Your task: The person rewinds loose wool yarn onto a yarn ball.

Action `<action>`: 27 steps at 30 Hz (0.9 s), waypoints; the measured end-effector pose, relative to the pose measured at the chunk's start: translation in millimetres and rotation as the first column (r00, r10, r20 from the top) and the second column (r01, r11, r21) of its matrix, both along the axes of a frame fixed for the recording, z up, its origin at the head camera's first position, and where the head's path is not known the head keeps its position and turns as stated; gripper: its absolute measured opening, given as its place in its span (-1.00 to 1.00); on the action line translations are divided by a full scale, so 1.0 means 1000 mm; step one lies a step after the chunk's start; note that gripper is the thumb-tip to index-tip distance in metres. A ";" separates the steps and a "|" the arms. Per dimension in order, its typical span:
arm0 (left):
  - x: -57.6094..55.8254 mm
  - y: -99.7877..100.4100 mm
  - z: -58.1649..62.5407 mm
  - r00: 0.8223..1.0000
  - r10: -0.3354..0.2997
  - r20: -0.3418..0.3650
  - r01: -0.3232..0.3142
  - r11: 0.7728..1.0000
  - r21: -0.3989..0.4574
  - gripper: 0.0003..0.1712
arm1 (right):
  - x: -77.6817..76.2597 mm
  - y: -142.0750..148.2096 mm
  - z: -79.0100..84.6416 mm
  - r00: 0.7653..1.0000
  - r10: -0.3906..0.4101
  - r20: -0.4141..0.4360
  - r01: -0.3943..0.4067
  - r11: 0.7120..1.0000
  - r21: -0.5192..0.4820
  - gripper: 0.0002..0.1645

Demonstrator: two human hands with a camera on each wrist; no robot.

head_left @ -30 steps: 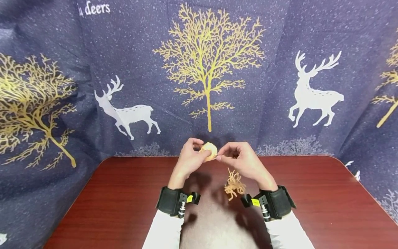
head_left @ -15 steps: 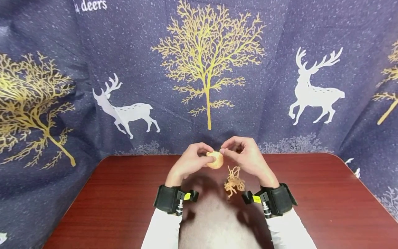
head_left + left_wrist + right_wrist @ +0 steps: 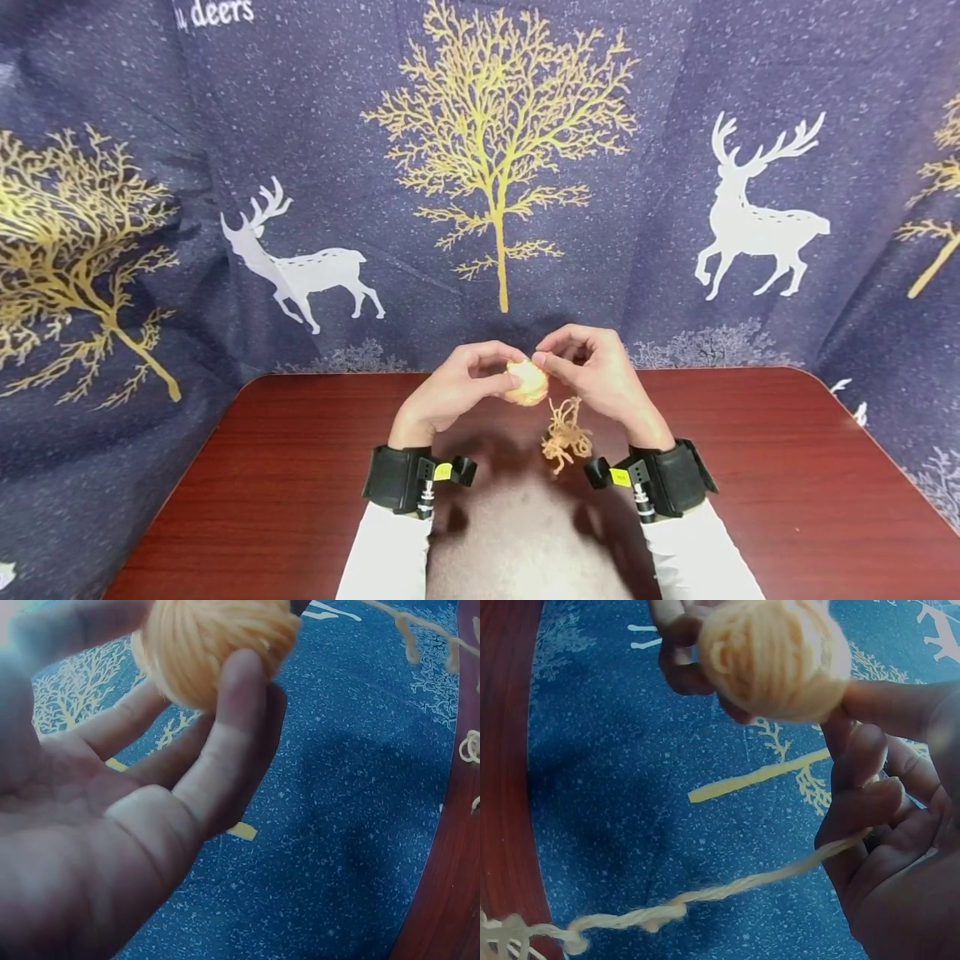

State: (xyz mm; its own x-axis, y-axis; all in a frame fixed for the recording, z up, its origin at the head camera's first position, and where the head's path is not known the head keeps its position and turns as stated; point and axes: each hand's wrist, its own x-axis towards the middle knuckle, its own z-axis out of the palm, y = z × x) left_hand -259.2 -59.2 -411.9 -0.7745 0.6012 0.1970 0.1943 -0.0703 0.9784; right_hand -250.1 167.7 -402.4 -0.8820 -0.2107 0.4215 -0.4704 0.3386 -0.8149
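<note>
A ball of pale orange yarn (image 3: 529, 385) is up off the table, between both hands. My left hand (image 3: 453, 387) holds it between thumb and fingers; in the left wrist view the fingertips (image 3: 244, 694) press on the wound strands. My right hand (image 3: 603, 383) is at the ball's right side, thumb and forefinger close together. In the right wrist view a yarn strand (image 3: 735, 887) runs from its curled fingers down to a loose tangle of yarn (image 3: 566, 437) on the table. Where the strand meets the ball is hidden behind the right fingers.
The red-brown wooden table (image 3: 300, 500) ends at a rounded far edge, just beyond the hands. Behind it hangs a dark blue cloth (image 3: 637, 208) printed with deer and trees. Black bands (image 3: 397, 481) with small cameras are strapped round both wrists.
The ball has moved right and slightly down in my left hand, and its visible side has turned. My right hand has risen a little beside it. The tangle stays on the table.
</note>
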 end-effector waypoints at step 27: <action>0.005 0.013 0.009 0.970 0.178 0.165 -0.241 0.787 0.568 -0.66 | 0.000 -0.012 -0.005 0.997 0.070 0.035 -0.068 0.996 -0.058 -0.92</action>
State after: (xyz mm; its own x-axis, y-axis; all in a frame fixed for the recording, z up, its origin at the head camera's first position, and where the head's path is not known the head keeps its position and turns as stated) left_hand -254.4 -46.4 -402.8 -0.9017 0.2183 0.3731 0.1780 -0.5989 0.7808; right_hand -249.9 156.1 -407.7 -0.8812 -0.2482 0.4023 -0.4605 0.2588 -0.8491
